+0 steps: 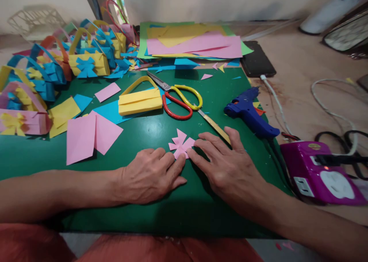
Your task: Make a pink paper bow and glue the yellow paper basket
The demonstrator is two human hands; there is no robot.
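A pink paper bow (180, 142) with several pointed tails lies flat on the green table. My left hand (152, 174) rests beside it with the fingers curled in, and its index fingertip presses the bow's lower edge. From the other side, my right hand (224, 160) touches the bow's right loop with its fingertips, its fingers stretched and apart. Just beyond are scissors (177, 101) with one red and one yellow handle, and a cutter (215, 128) reaching toward my right hand. A yellow paper handbag (140, 102) lies behind the bow, and pink paper rectangles (82, 137) are to the left.
Finished paper handbags (89, 64) crowd the back left. Coloured paper sheets (195, 43) are stacked at the back. On the right are a blue glue gun (253, 112), a phone (258, 61) with its cable, and a purple power box (322, 174). Scraps lie scattered about.
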